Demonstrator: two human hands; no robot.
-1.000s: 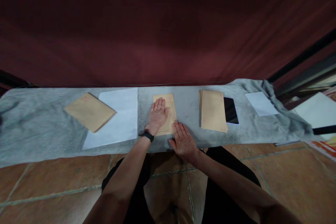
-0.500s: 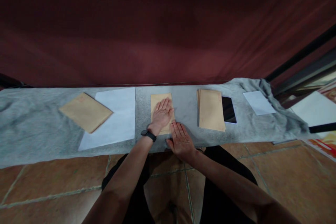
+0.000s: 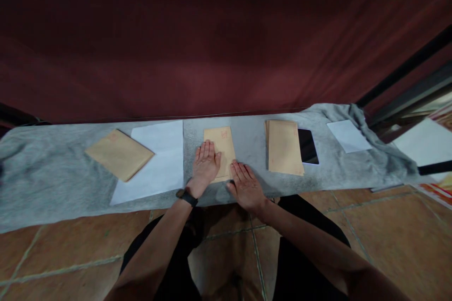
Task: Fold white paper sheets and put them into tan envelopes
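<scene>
A brown envelope (image 3: 224, 148) with red print at its upper end lies upright in front of me on the grey cloth. My left hand (image 3: 205, 163), with a dark watch on the wrist, lies flat over the envelope's left edge, fingers stretched out. My right hand (image 3: 246, 187) rests flat at its lower right corner, the fingertips touching or close to the edge. Neither hand grips anything. To the right is a stack of brown envelopes (image 3: 284, 147). On the left, more brown envelopes (image 3: 119, 155) lie askew, partly over a large white sheet (image 3: 158, 169).
A dark-screened phone or tablet (image 3: 309, 146) sits partly under the right stack. Farther right lies a small white paper (image 3: 349, 136). The grey cloth (image 3: 45, 169) covers the narrow table; a dark red curtain (image 3: 212, 75) hangs behind it.
My left hand has slid left and slightly down from the middle of the envelope to its left edge, uncovering the red print. My right hand has hardly moved.
</scene>
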